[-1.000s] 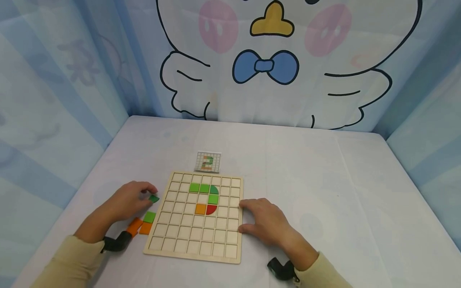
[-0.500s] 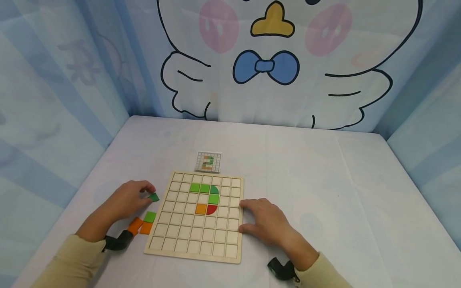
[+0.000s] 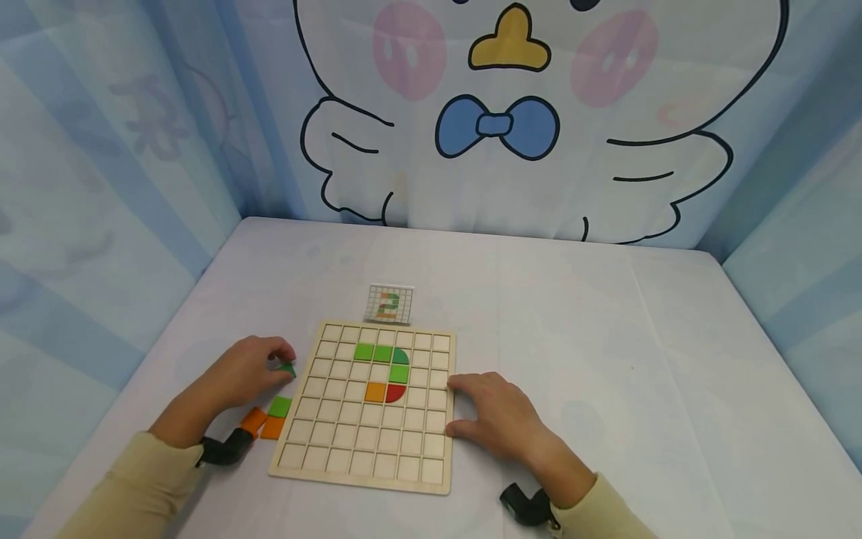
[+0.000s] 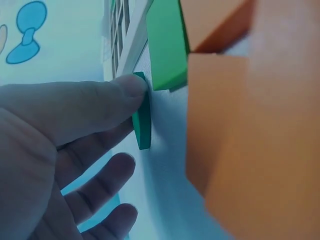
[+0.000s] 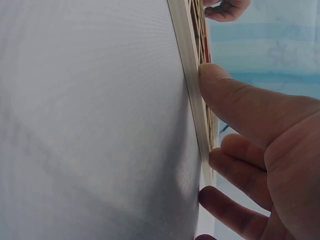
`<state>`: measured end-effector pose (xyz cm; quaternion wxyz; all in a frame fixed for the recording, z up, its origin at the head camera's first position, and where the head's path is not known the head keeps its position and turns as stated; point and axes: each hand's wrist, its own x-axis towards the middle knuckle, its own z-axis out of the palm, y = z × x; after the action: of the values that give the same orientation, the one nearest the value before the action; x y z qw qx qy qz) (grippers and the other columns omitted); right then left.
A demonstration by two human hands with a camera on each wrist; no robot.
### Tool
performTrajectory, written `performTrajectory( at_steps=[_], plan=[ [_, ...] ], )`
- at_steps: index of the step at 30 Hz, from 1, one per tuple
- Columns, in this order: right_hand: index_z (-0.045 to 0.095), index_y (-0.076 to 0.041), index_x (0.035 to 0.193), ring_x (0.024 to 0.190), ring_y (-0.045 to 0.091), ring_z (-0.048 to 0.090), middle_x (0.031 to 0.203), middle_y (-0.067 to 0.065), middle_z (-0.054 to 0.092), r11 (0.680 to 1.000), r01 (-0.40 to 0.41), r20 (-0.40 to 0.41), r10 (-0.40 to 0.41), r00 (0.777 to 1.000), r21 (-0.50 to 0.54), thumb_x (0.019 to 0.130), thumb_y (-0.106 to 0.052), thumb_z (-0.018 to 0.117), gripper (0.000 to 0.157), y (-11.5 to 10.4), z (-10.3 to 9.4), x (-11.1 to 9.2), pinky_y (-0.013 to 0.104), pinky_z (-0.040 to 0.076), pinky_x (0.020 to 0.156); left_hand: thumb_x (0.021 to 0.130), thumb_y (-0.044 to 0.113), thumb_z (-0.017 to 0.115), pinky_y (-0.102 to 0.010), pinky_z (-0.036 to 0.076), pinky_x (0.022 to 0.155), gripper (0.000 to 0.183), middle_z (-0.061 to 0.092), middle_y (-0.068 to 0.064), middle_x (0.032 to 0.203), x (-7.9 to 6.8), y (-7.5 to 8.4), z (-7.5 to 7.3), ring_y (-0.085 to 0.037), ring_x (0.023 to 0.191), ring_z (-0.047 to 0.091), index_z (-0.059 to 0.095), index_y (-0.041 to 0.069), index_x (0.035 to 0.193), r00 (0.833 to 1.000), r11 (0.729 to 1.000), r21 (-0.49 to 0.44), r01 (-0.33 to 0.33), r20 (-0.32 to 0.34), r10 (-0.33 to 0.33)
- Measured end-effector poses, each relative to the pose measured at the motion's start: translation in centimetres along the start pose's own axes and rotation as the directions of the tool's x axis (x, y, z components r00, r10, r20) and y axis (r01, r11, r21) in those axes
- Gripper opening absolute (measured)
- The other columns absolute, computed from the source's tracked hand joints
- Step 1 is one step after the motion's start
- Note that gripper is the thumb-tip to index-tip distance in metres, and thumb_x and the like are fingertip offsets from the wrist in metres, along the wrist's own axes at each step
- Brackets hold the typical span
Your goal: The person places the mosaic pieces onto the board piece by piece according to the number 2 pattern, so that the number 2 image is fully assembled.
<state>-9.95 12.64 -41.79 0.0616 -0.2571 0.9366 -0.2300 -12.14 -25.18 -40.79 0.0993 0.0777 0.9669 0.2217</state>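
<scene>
Beside the board (image 3: 367, 414), the dark-green piece (image 4: 144, 122) seems roughly level lengthwise.

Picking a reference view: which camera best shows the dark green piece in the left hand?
The left wrist view: the dark green piece appears large there, nearly edge-on, pinched by the left hand. The head view shows only a small part; in the right wrist view I can't make it out.

Head view: my left grip (image 3: 245, 370), lower left of frame, thumb and index finger set in a pinch; left wrist view, remaining fingers spread below, slightly bent. My right grip (image 3: 498, 410), lower centre-right, thumb and fingers parted, tips pointing left. Left forearm (image 3: 185, 415) slants up rightward, right forearm (image 3: 562, 471) up leftward.
</scene>
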Motion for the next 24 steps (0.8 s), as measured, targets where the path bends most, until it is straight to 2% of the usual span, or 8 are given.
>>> performTrajectory(
  at_steps=[6, 10, 17, 24],
  plan=[
    [0.066, -0.010, 0.126, 0.119, 0.030, 0.057, 0.128, 0.004, 0.065, 1.000, -0.004, 0.001, 0.004, 1.000, 0.004, 0.079, -0.029, 0.085, 0.054, 0.01, 0.03, 0.05, 0.051, 0.048, 0.094, 0.086, 0.003, 0.074, -0.054, 0.049, 0.088, 0.022, 0.066, -0.013, 0.105, -0.01, 0.16, -0.28, -0.037, 0.102, 0.058, 0.067, 0.000, 0.107, 1.000, 1.000, -0.011, 0.006, 0.024, -0.005],
    [0.065, -0.009, 0.126, 0.119, 0.030, 0.057, 0.128, 0.004, 0.065, 1.000, -0.006, 0.004, 0.006, 1.000, 0.010, 0.080, -0.030, 0.085, 0.054, 0.02, 0.05, 0.08, 0.050, 0.047, 0.095, 0.086, 0.006, 0.075, -0.053, 0.050, 0.088, 0.027, 0.066, -0.014, 0.107, -0.07, 0.24, -0.18, -0.037, 0.103, 0.058, 0.065, -0.001, 0.110, 1.000, 1.000, -0.024, 0.013, 0.013, -0.013],
    [0.065, -0.009, 0.126, 0.118, 0.030, 0.057, 0.128, 0.004, 0.065, 1.000, -0.005, 0.007, 0.005, 1.000, 0.005, 0.080, -0.029, 0.085, 0.054, 0.04, 0.09, 0.04, 0.051, 0.048, 0.094, 0.087, 0.008, 0.076, -0.049, 0.052, 0.083, 0.024, 0.065, -0.011, 0.100, 0.06, -0.04, -0.05, -0.030, 0.092, 0.060, 0.065, -0.001, 0.106, 1.000, 1.000, -0.014, 0.016, 0.016, -0.015],
    [0.065, -0.009, 0.126, 0.118, 0.031, 0.057, 0.128, 0.006, 0.065, 1.000, 0.001, 0.008, -0.001, 1.000, 0.000, 0.080, -0.029, 0.084, 0.054, 0.09, 0.10, 0.11, 0.051, 0.047, 0.095, 0.088, 0.000, 0.070, -0.051, 0.052, 0.086, 0.022, 0.065, -0.013, 0.106, -0.08, -0.02, -0.20, -0.034, 0.100, 0.060, 0.063, -0.001, 0.109, 0.999, 0.999, -0.042, -0.007, 0.047, 0.009]
  ],
)
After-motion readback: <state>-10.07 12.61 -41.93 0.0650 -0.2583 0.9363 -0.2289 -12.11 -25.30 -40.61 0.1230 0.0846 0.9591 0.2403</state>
